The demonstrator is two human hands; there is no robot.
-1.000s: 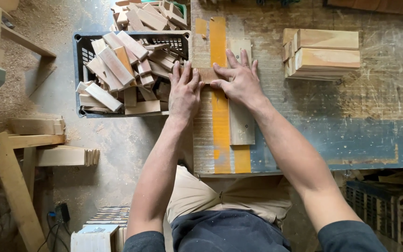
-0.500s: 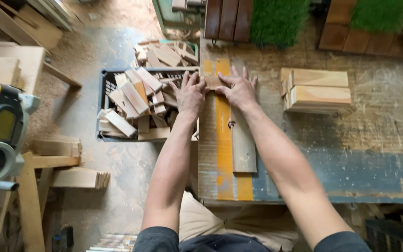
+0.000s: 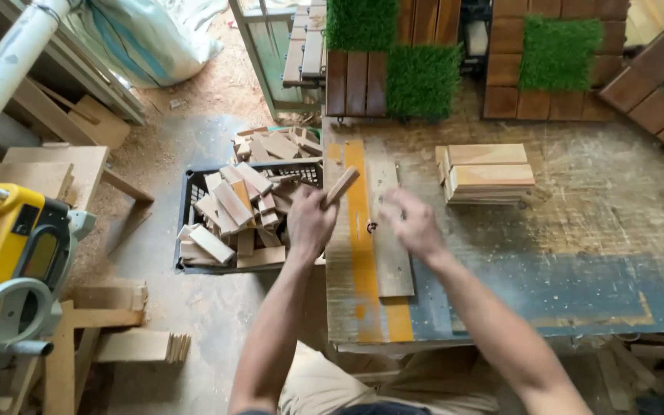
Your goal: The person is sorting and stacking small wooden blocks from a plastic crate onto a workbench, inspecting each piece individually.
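Left hand (image 3: 310, 223) clamped on small wood block (image 3: 340, 185), lifted over bench edge beside crate (image 3: 194, 184) of offcuts. Right hand (image 3: 413, 221) blurred, fingers apart, empty, above long board (image 3: 390, 253). Sorting step; likely calls for setting block down.

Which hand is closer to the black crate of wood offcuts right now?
Left. The left hand, gripping a small wood block, sits at the black crate's right edge. The right hand hovers farther right over the workbench.

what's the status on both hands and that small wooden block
Left hand gripping small wooden block, raised over the bench edge. Right hand open, empty, above the long grey plank. Black plastic crate of offcuts just left.
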